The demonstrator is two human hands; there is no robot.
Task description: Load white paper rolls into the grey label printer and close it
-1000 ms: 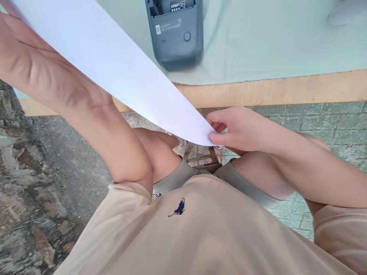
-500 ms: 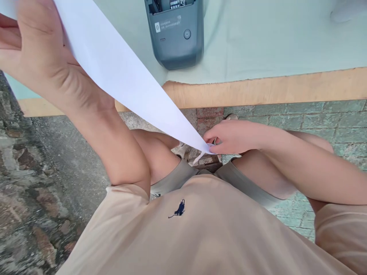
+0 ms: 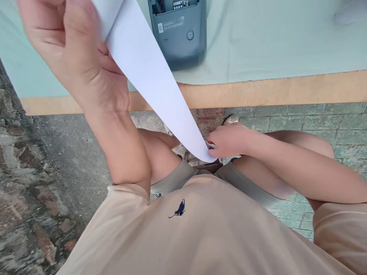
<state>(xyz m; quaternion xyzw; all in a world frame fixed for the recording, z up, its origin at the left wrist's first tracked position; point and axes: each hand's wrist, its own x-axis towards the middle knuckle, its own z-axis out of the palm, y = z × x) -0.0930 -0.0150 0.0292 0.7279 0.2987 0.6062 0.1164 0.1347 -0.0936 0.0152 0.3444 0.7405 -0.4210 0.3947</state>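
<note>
A long white paper strip [image 3: 160, 88] runs slantwise between my two hands. My left hand [image 3: 83, 49], raised over the table at the upper left, is closed on its upper part, where another layer of white paper overlaps it; the fingertips are partly cut off by the frame. Low over my lap, my right hand [image 3: 229, 139] pinches the narrow lower end between thumb and fingers. There the strip curls round into a bend. Behind the strip, a dark grey label printer [image 3: 180, 42] with a power button stands on the table, its top compartment uncovered.
A pale green cloth covers the table [image 3: 266, 42], whose bare wooden edge [image 3: 258, 89] crosses in front of me. A whitish object [image 3: 349, 13], cut off by the frame, lies at the far right. Below are my knees, brick paving [image 3: 309, 116] and a stone surface [image 3: 17, 214] at left.
My left hand has moved right with the upper end of the strip, which now hangs more steeply. At my right hand, the lower end bows out wider. The printer stays put.
</note>
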